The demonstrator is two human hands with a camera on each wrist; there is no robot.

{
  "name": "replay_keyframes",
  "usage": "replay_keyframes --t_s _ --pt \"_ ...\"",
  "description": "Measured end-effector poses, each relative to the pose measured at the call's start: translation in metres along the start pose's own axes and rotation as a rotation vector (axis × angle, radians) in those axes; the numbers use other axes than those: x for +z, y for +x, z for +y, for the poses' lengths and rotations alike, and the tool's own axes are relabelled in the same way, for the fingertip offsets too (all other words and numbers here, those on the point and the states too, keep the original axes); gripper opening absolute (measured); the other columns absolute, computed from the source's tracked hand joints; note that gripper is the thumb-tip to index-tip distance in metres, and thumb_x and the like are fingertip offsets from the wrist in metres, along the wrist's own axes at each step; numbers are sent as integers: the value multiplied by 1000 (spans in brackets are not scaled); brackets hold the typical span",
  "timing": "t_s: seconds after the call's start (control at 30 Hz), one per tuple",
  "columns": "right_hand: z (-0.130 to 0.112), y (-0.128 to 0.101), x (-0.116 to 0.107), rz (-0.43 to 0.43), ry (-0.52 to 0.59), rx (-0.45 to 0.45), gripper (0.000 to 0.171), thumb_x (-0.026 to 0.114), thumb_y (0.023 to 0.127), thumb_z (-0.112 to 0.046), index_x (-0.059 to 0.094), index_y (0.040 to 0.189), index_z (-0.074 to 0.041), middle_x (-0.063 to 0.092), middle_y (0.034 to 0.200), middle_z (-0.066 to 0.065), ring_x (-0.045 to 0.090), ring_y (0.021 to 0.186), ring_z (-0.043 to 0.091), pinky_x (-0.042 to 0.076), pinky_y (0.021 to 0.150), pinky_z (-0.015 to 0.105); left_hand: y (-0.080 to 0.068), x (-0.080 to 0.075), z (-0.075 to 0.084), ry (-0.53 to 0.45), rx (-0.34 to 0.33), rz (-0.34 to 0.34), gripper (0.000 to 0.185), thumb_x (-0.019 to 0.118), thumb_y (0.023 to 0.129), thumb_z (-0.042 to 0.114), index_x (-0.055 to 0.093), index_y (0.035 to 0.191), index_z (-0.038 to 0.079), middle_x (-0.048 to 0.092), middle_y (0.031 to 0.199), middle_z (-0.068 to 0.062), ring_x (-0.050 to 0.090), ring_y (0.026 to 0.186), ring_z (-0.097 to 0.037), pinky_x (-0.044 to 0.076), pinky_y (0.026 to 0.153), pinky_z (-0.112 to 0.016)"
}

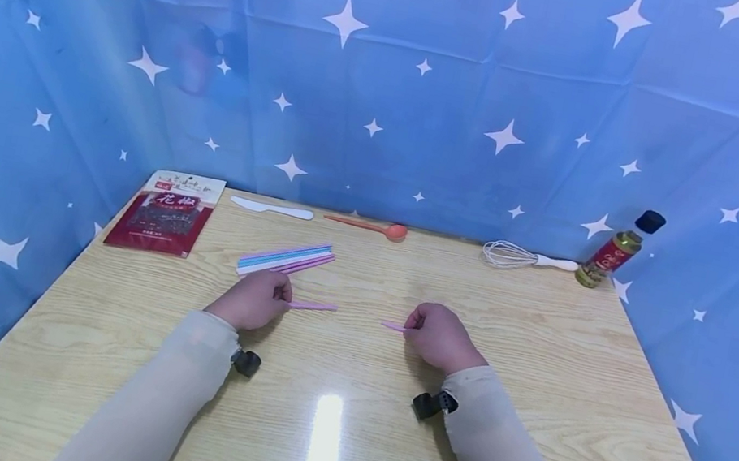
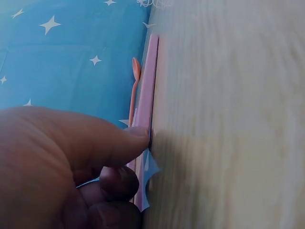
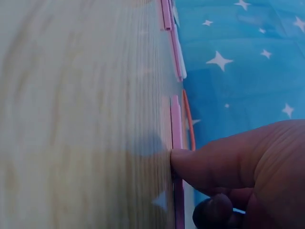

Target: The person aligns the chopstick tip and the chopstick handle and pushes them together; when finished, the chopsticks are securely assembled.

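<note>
My left hand [image 1: 257,300] pinches a thin, straight pink stick [image 1: 315,306], which points right, low over the wooden table. In the left wrist view the thumb lies against that pink stick [image 2: 149,81], with the other fingers curled beneath. Facing it, my right hand [image 1: 437,336] pinches a second pink stick [image 1: 393,325], whose short end shows pointing left. The right wrist view shows the thumb on this stick [image 3: 177,121] close to the tabletop. A gap separates the two tips. Just beyond the left hand lies a bundle of blue, white, pink and purple sticks [image 1: 283,258].
Along the table's [image 1: 343,382] back edge lie a white knife [image 1: 273,208], an orange-red spoon [image 1: 395,232] and a whisk [image 1: 509,255]. A red spice packet [image 1: 159,222] lies at the back left; a bottle [image 1: 609,258] stands back right. Behind hangs a blue star-patterned curtain [image 1: 395,87].
</note>
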State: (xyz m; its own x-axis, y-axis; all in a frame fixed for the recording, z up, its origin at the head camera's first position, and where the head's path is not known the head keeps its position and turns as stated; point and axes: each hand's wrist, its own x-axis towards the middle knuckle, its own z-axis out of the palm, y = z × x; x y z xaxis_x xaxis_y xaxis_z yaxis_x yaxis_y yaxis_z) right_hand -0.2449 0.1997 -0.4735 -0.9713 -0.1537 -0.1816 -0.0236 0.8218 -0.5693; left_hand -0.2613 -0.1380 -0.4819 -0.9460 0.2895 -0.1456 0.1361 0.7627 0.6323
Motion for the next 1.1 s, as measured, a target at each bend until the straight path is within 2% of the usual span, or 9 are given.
replay_keyframes --t_s 0.17,0.37,0.53,0.8,1.1 --pt "-3 -2 2 -3 16 -64 8 69 100 -12 69 93 -10 63 87 4 55 77 20 46 73 35 -1 2 1 -62 49 5 5 66 103 13 67 100 10 60 87 -4 53 77 -19 47 74 -34" --pt "-9 -4 3 15 200 -198 4 64 104 -10 66 101 -9 60 89 4 53 80 20 45 75 36 -3 3 6 -140 126 22 4 64 104 14 66 103 11 62 90 -3 55 80 -19 47 73 -34" --pt "-13 -3 4 44 295 -292 4 64 105 -9 65 101 -8 57 90 2 52 81 19 44 74 32 -3 3 9 -174 171 32 4 64 106 17 65 103 14 61 91 -2 54 81 -18 46 72 -32" --pt "-16 -4 6 65 349 -304 4 64 105 -8 65 102 -6 56 89 2 51 77 19 43 69 27 -6 2 12 -219 225 31 4 64 106 14 66 102 15 60 90 -1 52 81 -19 45 72 -31" --pt "-16 -4 6 72 392 -305 4 63 105 -7 65 102 -6 57 89 4 50 76 19 43 68 27 -7 2 13 -255 205 14 4 64 106 19 66 104 16 61 92 -2 54 79 -20 47 69 -30"
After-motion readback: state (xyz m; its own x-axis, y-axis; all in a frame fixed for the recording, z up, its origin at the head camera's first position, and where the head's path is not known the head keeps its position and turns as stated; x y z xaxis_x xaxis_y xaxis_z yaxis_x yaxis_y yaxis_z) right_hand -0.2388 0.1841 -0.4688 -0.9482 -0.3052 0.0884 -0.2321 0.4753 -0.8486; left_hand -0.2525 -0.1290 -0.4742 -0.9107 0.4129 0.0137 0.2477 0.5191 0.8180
